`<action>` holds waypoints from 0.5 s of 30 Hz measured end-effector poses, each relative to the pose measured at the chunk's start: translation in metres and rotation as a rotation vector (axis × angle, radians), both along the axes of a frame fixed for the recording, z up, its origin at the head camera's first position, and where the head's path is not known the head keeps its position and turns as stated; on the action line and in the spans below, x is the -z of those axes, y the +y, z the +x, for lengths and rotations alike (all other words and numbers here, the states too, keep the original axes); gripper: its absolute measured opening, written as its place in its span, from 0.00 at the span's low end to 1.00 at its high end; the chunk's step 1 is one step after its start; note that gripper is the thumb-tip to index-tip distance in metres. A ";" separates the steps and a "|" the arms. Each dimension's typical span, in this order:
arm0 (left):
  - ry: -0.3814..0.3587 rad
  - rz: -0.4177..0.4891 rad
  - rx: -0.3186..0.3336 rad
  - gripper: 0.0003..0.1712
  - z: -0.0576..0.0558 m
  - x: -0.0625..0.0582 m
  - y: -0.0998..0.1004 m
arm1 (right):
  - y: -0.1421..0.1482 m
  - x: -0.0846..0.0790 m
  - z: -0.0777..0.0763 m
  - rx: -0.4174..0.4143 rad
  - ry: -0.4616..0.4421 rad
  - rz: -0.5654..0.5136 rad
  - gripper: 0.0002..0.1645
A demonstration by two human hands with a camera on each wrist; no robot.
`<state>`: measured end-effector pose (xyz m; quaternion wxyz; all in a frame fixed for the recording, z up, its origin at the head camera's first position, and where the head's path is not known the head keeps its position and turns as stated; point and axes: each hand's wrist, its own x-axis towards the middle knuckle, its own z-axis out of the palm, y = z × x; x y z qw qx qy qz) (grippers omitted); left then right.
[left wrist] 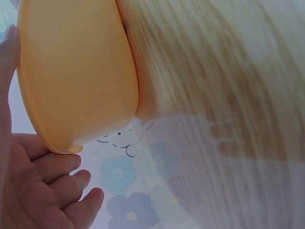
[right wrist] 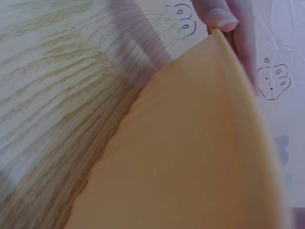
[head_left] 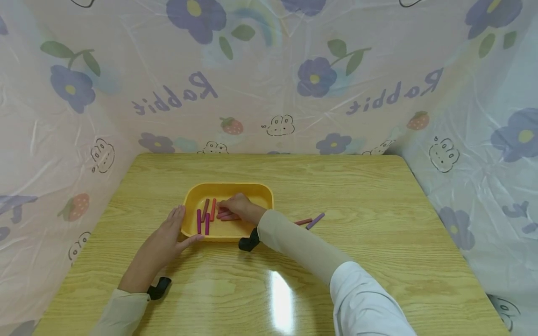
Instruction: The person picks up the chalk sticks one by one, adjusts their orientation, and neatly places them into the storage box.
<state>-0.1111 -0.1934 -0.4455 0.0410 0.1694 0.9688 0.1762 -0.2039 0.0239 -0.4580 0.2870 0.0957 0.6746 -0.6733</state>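
Note:
A yellow tray (head_left: 235, 239) stands on the table. My left hand (head_left: 167, 235) holds its left end, thumb on the front rim and fingers along the left side. In the left wrist view, the fingers (left wrist: 62, 171) lie against the rim. Inside the tray, two magenta crayons (head_left: 199, 221), a brown crayon (head_left: 205, 210) and a red-orange crayon (head_left: 213, 210) lie side by side. My right hand (head_left: 244, 208) reaches in over several pink crayons (head_left: 229, 217), its curled fingertips at their left ends. Whether it pinches one is hidden. The right wrist view shows the tray's outer wall (right wrist: 167, 133).
Right of the tray, a reddish crayon (head_left: 303, 221) and a purple crayon (head_left: 315, 220) lie on the wooden table (head_left: 357, 196). A patterned plastic curtain (head_left: 260, 93) surrounds the table at the back and sides. A black wrist camera mount (head_left: 250, 241) overlaps the tray's front edge.

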 end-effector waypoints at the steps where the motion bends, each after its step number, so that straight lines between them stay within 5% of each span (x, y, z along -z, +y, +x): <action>1: -0.004 0.001 -0.001 0.62 0.000 0.000 0.000 | 0.000 0.000 0.000 -0.003 -0.004 0.002 0.16; 8: -0.015 0.005 -0.002 0.62 0.000 -0.002 0.000 | -0.002 0.000 -0.004 -0.056 -0.030 -0.108 0.17; 15: -0.008 0.003 0.001 0.62 0.000 -0.003 0.001 | 0.002 -0.013 0.000 -0.159 0.064 -0.210 0.23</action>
